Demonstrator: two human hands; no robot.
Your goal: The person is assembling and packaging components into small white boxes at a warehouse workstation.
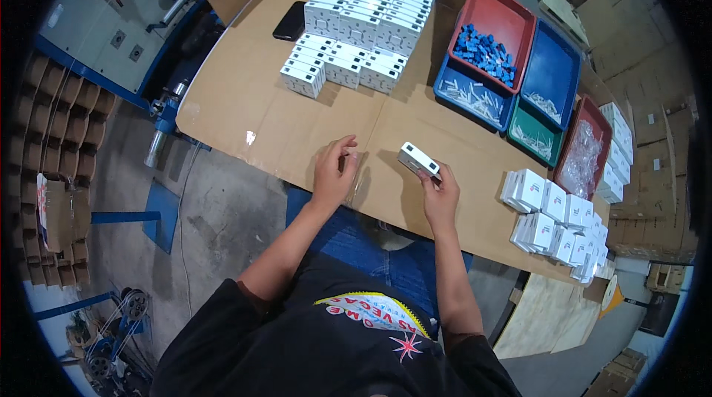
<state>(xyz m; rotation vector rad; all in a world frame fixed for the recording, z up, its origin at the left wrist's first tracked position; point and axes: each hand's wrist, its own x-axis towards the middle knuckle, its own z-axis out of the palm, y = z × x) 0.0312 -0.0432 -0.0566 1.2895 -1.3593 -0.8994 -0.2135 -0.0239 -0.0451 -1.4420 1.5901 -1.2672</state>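
My right hand (442, 195) grips a small white rectangular plastic housing (417, 157) at its right end, thumb and fingers around it. Dark square openings show on the housing's upper edge, and it is tilted above the cardboard-covered table (282, 130). To its left, my left hand (335, 172) hovers over the table's near edge with its fingers loosely curled and apart, holding nothing. Farther back, many similar white housings (371, 7) are packed in tight rows, with a lower group (343, 63) in front.
A black phone (290, 21) lies left of the rows. To the right stand a red tray (498, 11) with blue parts, blue trays (555, 63) and a green tray (525, 146) with white pieces, and a dark red tray (593, 116) with clear plastic bags. White packets (552, 200) lie nearer.
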